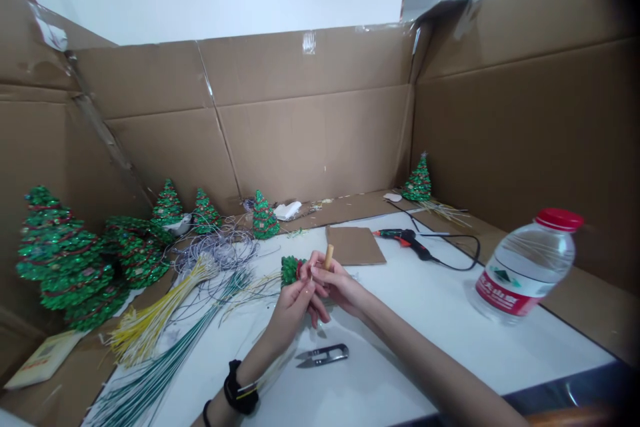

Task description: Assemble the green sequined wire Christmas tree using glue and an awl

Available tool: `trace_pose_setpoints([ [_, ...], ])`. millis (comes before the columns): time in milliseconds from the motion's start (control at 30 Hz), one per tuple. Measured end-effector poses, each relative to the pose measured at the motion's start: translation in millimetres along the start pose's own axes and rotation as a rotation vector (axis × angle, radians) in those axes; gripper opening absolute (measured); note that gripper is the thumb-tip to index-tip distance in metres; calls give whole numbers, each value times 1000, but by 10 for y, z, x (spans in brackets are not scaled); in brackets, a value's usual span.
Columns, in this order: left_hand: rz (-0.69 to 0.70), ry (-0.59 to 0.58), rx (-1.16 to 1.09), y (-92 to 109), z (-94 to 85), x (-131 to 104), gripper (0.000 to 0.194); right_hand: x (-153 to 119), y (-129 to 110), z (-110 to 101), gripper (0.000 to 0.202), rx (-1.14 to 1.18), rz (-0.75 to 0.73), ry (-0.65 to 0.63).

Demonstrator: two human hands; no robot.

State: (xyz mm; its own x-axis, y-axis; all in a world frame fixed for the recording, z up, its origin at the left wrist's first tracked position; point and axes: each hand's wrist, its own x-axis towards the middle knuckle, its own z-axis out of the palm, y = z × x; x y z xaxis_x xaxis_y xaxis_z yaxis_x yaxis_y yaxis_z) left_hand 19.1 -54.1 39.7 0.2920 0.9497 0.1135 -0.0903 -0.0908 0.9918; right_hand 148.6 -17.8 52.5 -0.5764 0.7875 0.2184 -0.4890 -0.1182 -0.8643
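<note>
1. Head view: right hand (336,283) is holding a tan stick (329,257) between its fingers, near-upright, top standing clear above them.
2. Left hand (294,307) is bringing its fingertips up to the right ones, spacing narrow; cannot tell what, if anything, they are gripping.
3. Green tinsel piece (289,271) is sitting just left of and beyond the fingers, partly hidden by them. Held or resting: cannot tell.
4. Judgement: close fingertip work is calling for light pressure; hard squeezing would likely be flattening the tinsel. Best if one hand is steadying while the other is adjusting.
5. Snips (323,355) are lying nearer the body than the fingers, tips pointing left; wrists should be staying clear.
6. Glue gun (407,238) is lying beyond and right of the fingers; treat its nozzle as possibly hot.
</note>
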Motion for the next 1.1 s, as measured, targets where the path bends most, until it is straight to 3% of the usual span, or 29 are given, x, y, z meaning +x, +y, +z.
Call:
trace_pose_setpoints([
  [100,-5,-10,56,-2,-25,16,38,24,-39,-48,27,-16,-91,114],
  [267,-46,-85,148,-84,-35,19,40,83,-179,-281,29,11,-324,450],
  [433,-103,-126,131,-185,54,-14,43,110,-276,-538,35,53,-414,690],
  [767,-76,3,42,-408,200,-2,44,74,-321,-720,30,-8,-518,816],
  [1100,-94,62,14,-449,191,20,39,93,-351,-665,29,-67,-512,776],
])
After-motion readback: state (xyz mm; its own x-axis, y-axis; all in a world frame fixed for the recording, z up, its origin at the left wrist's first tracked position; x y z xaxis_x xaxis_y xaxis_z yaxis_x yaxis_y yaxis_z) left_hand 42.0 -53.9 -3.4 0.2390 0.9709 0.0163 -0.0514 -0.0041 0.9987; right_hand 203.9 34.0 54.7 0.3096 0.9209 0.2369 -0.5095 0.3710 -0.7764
